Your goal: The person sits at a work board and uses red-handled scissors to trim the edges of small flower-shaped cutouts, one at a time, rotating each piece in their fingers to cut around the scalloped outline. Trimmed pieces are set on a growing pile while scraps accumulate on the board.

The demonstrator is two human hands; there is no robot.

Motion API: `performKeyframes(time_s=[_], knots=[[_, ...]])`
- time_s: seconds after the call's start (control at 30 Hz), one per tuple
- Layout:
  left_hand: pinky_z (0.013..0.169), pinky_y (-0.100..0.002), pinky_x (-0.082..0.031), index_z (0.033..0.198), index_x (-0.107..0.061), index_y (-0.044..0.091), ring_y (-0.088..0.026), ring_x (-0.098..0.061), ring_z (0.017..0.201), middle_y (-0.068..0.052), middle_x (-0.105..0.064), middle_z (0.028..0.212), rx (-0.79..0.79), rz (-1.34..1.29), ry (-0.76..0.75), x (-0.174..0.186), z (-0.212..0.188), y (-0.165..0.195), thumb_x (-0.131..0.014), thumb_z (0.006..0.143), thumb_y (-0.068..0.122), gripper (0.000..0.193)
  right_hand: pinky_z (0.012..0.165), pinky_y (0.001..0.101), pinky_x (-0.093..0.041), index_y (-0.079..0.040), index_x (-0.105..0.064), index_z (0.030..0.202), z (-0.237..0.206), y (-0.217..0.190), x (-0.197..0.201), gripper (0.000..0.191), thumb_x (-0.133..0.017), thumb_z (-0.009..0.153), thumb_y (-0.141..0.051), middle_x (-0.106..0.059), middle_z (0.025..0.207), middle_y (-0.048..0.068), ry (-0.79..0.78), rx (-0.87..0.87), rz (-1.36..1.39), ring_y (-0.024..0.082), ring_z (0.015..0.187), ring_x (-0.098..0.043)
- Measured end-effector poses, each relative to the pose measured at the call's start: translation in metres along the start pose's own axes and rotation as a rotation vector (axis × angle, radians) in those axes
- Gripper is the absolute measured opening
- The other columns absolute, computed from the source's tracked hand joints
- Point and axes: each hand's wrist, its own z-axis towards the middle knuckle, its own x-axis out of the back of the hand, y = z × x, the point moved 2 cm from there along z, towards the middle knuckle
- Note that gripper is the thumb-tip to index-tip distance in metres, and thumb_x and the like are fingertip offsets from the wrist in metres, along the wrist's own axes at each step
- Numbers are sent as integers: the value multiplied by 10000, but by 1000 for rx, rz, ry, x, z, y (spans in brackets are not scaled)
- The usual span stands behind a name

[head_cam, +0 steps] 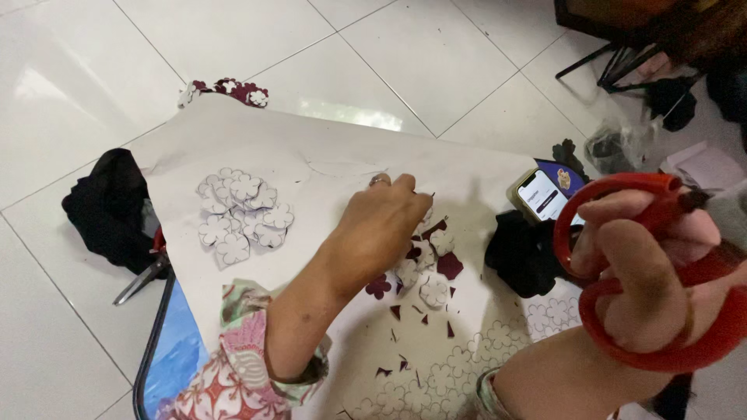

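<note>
The left hand [385, 222] rests palm down, fingers curled together on loose flower cutouts [432, 268] at the centre of the white paper sheet [327, 155] on the floor. At 3 o'clock, the right hand [634, 272] is clamped through the handles of red scissors [622, 194]. A stack of pale flower cutouts [241, 214] lies at 9 o'clock; a phone [541, 194] lies between the hands.

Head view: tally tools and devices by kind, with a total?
Red-handled scissors, in the right hand: 1
Second scissors, lying at the paper sheet's left edge: 1
Smartphone, screen lit: 1
Total: 3
The left hand rests on the maroon and white flower cutouts; those are too overlapped to count.
</note>
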Motion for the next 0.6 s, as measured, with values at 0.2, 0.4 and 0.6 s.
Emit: performKeyframes(time_s=[0.2,0.4,0.6], knots=[[649,-493,-555,887,-674,14,-405,-653,846,-205,-647,947,-39,-102,232,-34,13,-5,-696,773,-5,118,580,346,-476,-98,-678,1046,-4,51,19,134,-567,1022,-168,-716,1083,136,-199,18,207,178,670,-589],[735,-486,-553,970,-730,3,-399,-697,857,-217,-714,893,-130,-226,215,-14,17,-15,-615,699,-111,316,649,333,-488,-114,-677,1116,-8,52,23,157,-541,1154,-184,-672,1061,93,-236,74,88,119,690,-593],[795,-467,-553,1061,-720,-10,-370,-695,917,-184,-739,1019,-232,-306,223,51,1,19,-700,741,-60,324,677,341,-510,-182,-641,1106,4,32,21,169,-479,1078,-221,-696,1104,83,-318,196,-17,75,695,-594]])
